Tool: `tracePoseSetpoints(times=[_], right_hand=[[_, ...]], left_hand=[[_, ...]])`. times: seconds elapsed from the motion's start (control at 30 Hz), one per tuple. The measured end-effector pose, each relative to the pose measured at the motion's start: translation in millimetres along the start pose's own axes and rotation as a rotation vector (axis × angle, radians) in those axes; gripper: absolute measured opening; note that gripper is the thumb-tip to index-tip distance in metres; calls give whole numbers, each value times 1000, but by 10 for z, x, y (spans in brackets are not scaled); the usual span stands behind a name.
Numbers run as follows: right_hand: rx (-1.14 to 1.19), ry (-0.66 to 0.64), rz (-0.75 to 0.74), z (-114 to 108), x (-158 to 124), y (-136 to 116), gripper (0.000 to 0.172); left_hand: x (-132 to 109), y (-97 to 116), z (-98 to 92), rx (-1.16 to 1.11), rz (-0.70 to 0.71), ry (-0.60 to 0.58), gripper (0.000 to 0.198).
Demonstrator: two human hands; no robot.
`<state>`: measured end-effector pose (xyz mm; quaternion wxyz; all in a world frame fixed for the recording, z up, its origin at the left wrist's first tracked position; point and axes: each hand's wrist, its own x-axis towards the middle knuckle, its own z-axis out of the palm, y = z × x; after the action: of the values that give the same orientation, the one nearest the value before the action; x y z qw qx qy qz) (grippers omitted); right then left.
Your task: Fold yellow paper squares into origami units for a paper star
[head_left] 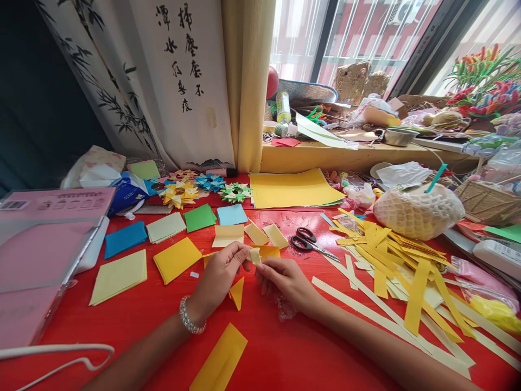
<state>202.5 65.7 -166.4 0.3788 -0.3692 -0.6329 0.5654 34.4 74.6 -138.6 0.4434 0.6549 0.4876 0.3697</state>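
Both my hands meet over the red table, pinching one small folded pale yellow paper piece between them. My left hand, with a bead bracelet at the wrist, grips its left side with curled fingers. My right hand holds its right side between thumb and fingertips. A folded orange-yellow triangle lies under my left hand. Pale yellow squares lie just beyond the hands, and black-handled scissors rest to the right.
Stacks of coloured paper squares lie at the left, folded paper stars and a yellow sheet at the back. Long yellow paper strips spread at the right beside a netted bundle. A pink box stands far left.
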Motion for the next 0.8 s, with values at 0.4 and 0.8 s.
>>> tracePoseSetpoints(times=[0.4, 0.8], right_hand=[[275, 43, 27, -50, 68, -12, 33], [236, -14, 68, -35, 63, -53, 40]], left_hand=[[78, 1, -99, -134, 7, 12, 28], [37, -1, -74, -105, 18, 51, 20]])
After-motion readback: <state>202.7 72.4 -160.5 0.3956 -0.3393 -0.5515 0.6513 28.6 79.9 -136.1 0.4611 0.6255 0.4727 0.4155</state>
